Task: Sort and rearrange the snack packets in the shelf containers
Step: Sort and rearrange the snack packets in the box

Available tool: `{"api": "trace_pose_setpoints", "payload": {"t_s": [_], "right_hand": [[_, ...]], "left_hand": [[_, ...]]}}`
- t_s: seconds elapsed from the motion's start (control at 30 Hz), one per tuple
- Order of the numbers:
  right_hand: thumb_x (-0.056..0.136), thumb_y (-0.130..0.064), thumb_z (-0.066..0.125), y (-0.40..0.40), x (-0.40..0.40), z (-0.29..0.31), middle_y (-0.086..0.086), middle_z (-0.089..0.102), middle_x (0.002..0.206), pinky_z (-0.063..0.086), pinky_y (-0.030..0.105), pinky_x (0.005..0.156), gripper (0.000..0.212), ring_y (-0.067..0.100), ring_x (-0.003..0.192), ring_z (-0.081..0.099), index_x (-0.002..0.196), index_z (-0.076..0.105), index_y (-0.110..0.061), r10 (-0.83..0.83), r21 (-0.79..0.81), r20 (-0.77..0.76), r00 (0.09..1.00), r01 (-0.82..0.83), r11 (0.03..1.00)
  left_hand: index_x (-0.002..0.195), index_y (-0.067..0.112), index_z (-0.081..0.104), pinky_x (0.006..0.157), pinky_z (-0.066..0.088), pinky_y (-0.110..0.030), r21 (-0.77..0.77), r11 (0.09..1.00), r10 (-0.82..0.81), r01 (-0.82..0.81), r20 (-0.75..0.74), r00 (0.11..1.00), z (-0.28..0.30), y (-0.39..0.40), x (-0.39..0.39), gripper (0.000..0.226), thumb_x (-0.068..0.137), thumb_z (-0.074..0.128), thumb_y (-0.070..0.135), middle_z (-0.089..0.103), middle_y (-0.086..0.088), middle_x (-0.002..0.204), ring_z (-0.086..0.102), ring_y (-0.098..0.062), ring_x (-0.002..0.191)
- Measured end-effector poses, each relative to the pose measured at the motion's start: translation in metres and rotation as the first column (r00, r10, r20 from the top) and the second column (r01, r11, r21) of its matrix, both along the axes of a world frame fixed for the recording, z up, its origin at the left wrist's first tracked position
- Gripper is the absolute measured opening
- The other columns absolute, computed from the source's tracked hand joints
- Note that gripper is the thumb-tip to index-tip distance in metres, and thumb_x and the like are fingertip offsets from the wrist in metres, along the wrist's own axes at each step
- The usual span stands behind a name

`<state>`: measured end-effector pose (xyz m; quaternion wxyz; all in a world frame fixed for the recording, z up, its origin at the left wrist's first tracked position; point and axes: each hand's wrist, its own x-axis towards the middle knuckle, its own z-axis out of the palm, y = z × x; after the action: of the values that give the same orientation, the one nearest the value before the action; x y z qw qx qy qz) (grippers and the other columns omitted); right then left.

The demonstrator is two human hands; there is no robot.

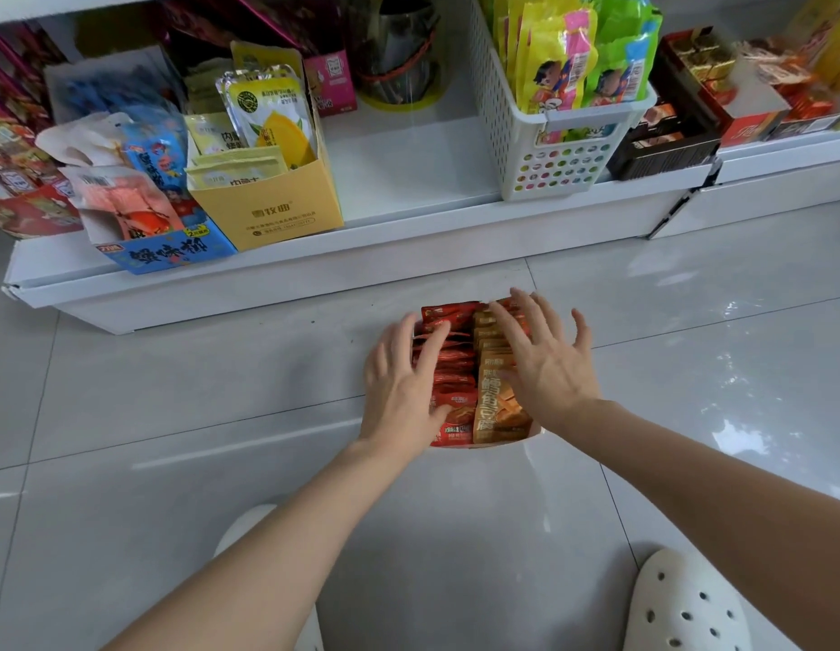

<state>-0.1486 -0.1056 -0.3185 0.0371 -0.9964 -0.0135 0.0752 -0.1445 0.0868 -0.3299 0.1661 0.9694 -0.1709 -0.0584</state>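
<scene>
Floor [173, 415], grey glossy tile. Shelf [408, 180], white, low, holding a white basket [540, 152] of yellow and green packets, a yellow box [272, 213] and a blue box [169, 256]. Container [533, 434] on the floor before the shelf: red packets [455, 397] in the left row, orange packets [495, 415] in the right. Left hand [401, 392], fingers spread, resting on red packets. Right hand [545, 364], fingers spread, resting on orange packets. White clog [686, 608], lower right.
</scene>
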Motion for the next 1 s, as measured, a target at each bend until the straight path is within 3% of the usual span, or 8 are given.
{"api": "trace_pose_setpoints", "payload": {"t_s": [0.07,0.13,0.37,0.5,0.67,0.9,1.0], "right_hand": [[0.096,-0.04,0.05,-0.001,-0.001,-0.003,-0.001,-0.015,0.163,0.003,0.061,0.115,0.086,0.021,0.15,-0.009,0.153,-0.014,-0.03,0.064,-0.055,-0.076,0.995,-0.069,0.996],[0.1,-0.042,0.04,0.0,0.001,-0.004,-0.003,-0.023,0.161,0.0,0.063,0.115,0.081,0.021,0.149,-0.017,0.15,-0.023,-0.03,0.075,-0.068,-0.14,0.987,-0.085,0.994],[0.1,-0.051,0.033,-0.009,-0.002,0.008,-0.007,-0.003,0.164,0.0,0.063,0.116,0.072,0.019,0.151,-0.002,0.155,-0.008,-0.027,0.029,-0.077,-0.131,0.991,-0.039,0.996],[0.099,-0.054,0.03,-0.005,-0.004,0.003,-0.004,-0.01,0.163,-0.001,0.063,0.115,0.077,0.021,0.151,-0.005,0.154,-0.013,-0.021,-0.015,-0.126,-0.146,0.989,-0.004,0.992],[0.1,-0.048,0.031,0.003,0.012,-0.001,-0.002,-0.023,0.161,-0.004,0.066,0.114,0.078,0.021,0.149,-0.018,0.152,-0.019,-0.018,0.028,-0.13,-0.191,0.981,-0.053,0.99],[0.092,-0.067,0.034,-0.008,0.008,0.013,-0.001,-0.026,0.16,-0.006,0.068,0.113,0.093,0.024,0.148,-0.021,0.151,-0.023,-0.024,0.101,-0.109,-0.19,0.977,-0.123,0.986],[0.087,-0.072,0.04,-0.017,-0.007,0.021,0.0,-0.027,0.159,-0.002,0.065,0.114,0.101,0.025,0.149,-0.017,0.149,-0.026,-0.029,0.0,-0.088,-0.228,0.974,-0.021,0.996]], "left_hand": [[0.155,0.028,-0.003,0.12,0.008,-0.056,0.182,0.97,-0.151,0.161,-0.069,0.986,0.006,-0.009,0.012,0.104,0.083,0.07,0.043,-0.022,-0.004,0.161,-0.012,-0.028,0.15],[0.155,0.027,-0.012,0.12,0.002,-0.057,0.237,0.949,-0.164,0.21,-0.199,0.966,0.011,-0.012,0.026,0.108,0.085,0.067,0.05,-0.033,0.002,0.157,-0.018,-0.022,0.149],[0.153,0.03,-0.013,0.12,0.001,-0.054,0.358,0.915,-0.112,0.184,-0.212,0.971,0.016,-0.002,0.031,0.103,0.084,0.053,0.069,-0.031,0.0,0.158,-0.009,-0.027,0.15],[0.153,0.029,-0.016,0.12,-0.003,-0.055,0.371,0.91,-0.11,0.183,-0.209,0.972,0.018,-0.001,0.028,0.103,0.085,0.051,0.07,-0.032,-0.005,0.157,-0.016,-0.029,0.149],[0.154,0.021,-0.014,0.12,-0.006,-0.054,0.366,0.875,-0.275,0.317,-0.162,0.948,0.015,-0.008,0.03,0.104,0.088,0.056,0.06,-0.034,-0.002,0.157,-0.027,-0.023,0.145],[0.154,0.028,-0.01,0.12,-0.004,-0.055,0.327,0.891,-0.29,0.316,-0.127,0.949,0.021,-0.006,0.027,0.095,0.092,0.058,0.049,-0.025,0.0,0.16,-0.02,-0.025,0.148],[0.155,0.031,-0.003,0.122,0.002,-0.05,0.238,0.938,-0.235,0.251,-0.094,0.967,0.026,0.001,0.018,0.093,0.091,0.063,0.039,-0.02,0.0,0.162,-0.011,-0.025,0.15]]}}
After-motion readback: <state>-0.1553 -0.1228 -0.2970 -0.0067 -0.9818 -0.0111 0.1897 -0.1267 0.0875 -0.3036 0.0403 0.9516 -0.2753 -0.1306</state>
